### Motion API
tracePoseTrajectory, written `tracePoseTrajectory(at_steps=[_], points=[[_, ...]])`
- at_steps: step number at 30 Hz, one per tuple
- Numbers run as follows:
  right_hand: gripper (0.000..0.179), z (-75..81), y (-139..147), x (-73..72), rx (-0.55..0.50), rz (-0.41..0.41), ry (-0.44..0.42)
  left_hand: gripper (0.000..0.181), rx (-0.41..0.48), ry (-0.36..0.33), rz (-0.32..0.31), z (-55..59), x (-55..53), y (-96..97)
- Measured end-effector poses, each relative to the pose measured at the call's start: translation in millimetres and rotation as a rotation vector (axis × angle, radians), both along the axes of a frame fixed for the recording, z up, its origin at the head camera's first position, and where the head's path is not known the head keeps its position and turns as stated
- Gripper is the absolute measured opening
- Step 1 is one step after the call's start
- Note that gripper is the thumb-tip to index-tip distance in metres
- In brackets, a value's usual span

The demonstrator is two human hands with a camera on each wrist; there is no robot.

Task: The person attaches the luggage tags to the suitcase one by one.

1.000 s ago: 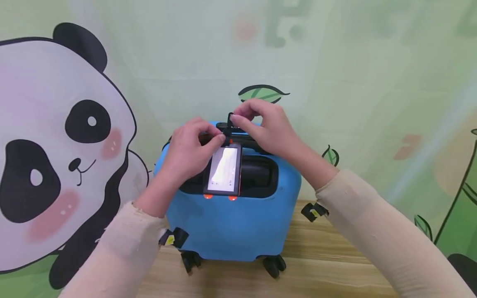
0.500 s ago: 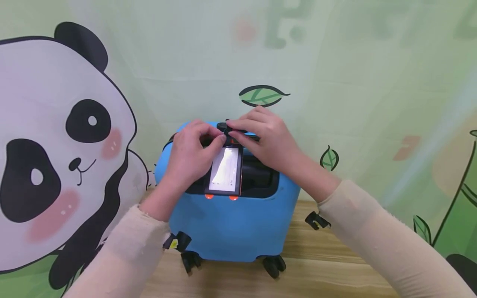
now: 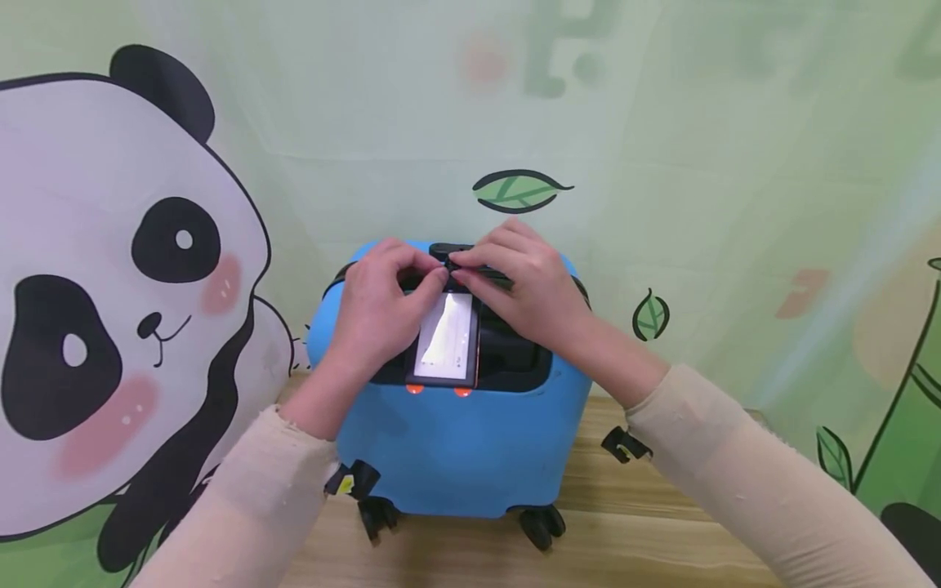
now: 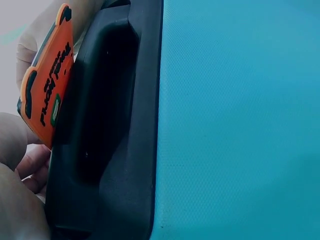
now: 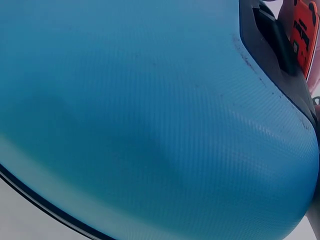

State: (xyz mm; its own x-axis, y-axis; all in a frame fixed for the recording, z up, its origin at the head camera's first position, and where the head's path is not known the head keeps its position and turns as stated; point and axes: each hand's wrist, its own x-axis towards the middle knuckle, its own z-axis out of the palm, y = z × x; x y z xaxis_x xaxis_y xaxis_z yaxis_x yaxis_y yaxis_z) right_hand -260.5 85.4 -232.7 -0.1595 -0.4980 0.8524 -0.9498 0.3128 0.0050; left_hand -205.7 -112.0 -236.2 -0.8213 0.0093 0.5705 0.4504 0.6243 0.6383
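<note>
A blue suitcase (image 3: 456,449) with a black recessed handle (image 3: 515,351) stands upright on its wheels. A luggage tag (image 3: 444,339) hangs at the handle; its clear window faces up in the head view, and its orange back (image 4: 49,85) shows in the left wrist view. My left hand (image 3: 378,302) pinches the tag's black strap just above the tag. From the other side my right hand (image 3: 525,278) pinches the strap end, fingertips close to the left ones. The strap between the fingertips is mostly hidden. In the right wrist view the tag (image 5: 304,37) shows at the upper right edge.
Wood-patterned floor (image 3: 647,523) lies under the suitcase wheels (image 3: 541,527). Close behind hangs a light green backdrop (image 3: 720,204) printed with a large panda (image 3: 73,204) on the left and leaves. Black straps (image 3: 625,445) are worn at both sleeves.
My right hand has come down from above the handle, bringing the raised strap loop down to the left fingertips. The left hand keeps its pinch and has barely moved.
</note>
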Motion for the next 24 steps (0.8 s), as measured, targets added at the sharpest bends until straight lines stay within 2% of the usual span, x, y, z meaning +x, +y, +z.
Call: tracePoseTrajectory(at_steps=[7,24], points=[[0.018,0.2,1.0,1.6,0.009,0.007,-0.006,0.018,0.006,0.006,0.002,-0.8,-0.5,0.6],[0.015,2.8,3.0,0.9,0.004,0.04,-0.198,0.017,0.019,0.019,-0.011,-1.7,-0.2,0.4]])
